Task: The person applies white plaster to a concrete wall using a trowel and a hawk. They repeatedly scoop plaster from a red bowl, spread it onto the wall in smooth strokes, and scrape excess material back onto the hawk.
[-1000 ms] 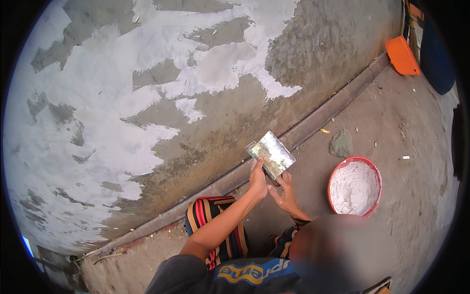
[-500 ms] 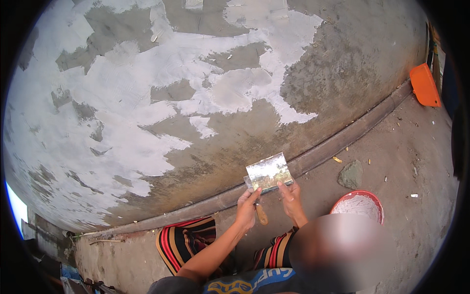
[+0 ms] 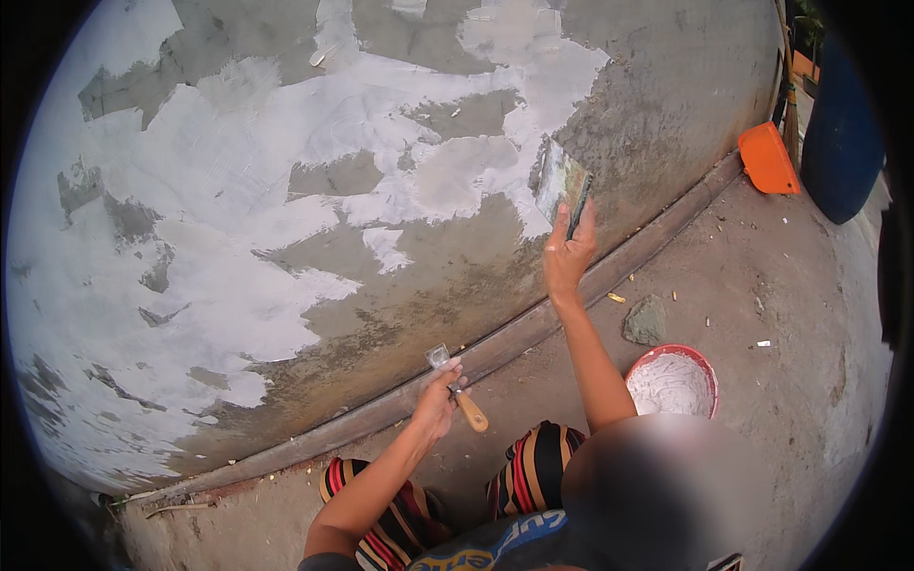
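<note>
My right hand (image 3: 569, 255) reaches up and grips a wide rectangular metal scraper (image 3: 562, 181) by its dark edge. Its face is smeared with pale filler. The scraper is at the wall (image 3: 666, 124), by the right border of the white patches; whether its edge touches cannot be told. Lower down, in front of the wall's base, my left hand (image 3: 434, 407) is closed around a small putty knife (image 3: 470, 411). Its wooden handle hangs out to the right, and its narrow blade shows past the fingers.
On the ground to my right stands a red-rimmed tub (image 3: 712, 373) of white filler, with a grey stone (image 3: 645, 321) beside it. An orange dustpan (image 3: 769, 160) leans at the wall's far right, near a blue barrel (image 3: 843, 133). A low ledge (image 3: 505, 344) runs along the wall's foot.
The hands were together at the scraper and have moved apart. My right hand has carried the scraper up to the wall. My left hand has dropped lower and leftward with the putty knife.
</note>
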`<state>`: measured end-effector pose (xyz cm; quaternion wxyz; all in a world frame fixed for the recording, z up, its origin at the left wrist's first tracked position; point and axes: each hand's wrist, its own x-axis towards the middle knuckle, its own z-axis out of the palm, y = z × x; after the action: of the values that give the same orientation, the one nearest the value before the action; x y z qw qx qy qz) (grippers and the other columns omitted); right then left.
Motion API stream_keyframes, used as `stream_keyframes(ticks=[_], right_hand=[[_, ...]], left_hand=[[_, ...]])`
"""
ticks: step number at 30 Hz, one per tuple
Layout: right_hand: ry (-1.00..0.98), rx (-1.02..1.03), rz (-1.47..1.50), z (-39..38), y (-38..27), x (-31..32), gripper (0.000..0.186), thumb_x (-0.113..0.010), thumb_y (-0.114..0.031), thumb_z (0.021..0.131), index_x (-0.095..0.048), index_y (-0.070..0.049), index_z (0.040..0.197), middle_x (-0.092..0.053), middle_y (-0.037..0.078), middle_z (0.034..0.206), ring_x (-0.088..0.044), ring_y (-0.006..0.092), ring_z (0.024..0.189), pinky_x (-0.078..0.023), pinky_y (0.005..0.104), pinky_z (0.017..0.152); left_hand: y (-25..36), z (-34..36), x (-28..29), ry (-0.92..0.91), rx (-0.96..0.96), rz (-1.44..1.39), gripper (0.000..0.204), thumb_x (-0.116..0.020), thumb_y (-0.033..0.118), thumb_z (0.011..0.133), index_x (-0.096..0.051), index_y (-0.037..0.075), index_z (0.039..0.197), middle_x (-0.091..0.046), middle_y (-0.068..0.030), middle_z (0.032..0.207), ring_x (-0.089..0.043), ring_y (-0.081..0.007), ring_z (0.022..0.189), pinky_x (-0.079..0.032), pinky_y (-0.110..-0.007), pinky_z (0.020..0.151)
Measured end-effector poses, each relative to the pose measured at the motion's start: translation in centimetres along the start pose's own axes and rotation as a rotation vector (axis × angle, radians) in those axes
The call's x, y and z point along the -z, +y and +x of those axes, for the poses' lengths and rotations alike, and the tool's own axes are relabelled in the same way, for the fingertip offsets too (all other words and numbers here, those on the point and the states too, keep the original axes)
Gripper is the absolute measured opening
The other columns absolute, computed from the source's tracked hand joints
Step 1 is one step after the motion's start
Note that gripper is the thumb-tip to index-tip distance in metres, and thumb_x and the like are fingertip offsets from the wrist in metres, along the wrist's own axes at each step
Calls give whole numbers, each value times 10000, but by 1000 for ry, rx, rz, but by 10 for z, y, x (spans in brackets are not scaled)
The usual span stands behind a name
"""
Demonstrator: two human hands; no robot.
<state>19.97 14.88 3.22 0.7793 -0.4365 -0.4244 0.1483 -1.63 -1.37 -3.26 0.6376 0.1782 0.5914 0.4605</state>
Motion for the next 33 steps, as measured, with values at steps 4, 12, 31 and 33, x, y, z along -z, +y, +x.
stream_keyframes(ticks=[4,12,31,33], right_hand=[[-19,88,-126,-1,-13,-31,405,-461,-21,978,-496,-26,1382,-652,196,1199,-632,221,813,-493,309,754],[22,286,-273,-15,-31,-77,477,-450,15,956,-456,-61,1427,-636,180,1246,-636,223,740,-489,323,683],[107,153,-307,-36,-34,-96,450,-456,-33,964,-428,7,1411,-653,243,1134,-662,349,884,-498,379,759],[-4,57,-268,-46,-51,-100,456,-453,-12,960,-424,6,1416,-626,222,1231,-656,348,1021,-501,366,822]], left_hand=[[15,20,13,-28,-71,-43,377,-542,122,957,-523,71,1330,-515,-36,1246,-528,-186,1039,-504,-386,920],[-12,25,32,-172,49,-91,430,-534,159,952,-488,71,1371,-497,-50,1296,-508,-196,1076,-469,-414,972],[19,14,45,-240,-4,-239,393,-524,121,967,-519,50,1353,-512,-47,1338,-563,-175,1010,-505,-362,930],[19,17,46,-246,-14,-232,405,-522,123,966,-507,50,1364,-501,-48,1350,-559,-175,1016,-504,-363,930]])
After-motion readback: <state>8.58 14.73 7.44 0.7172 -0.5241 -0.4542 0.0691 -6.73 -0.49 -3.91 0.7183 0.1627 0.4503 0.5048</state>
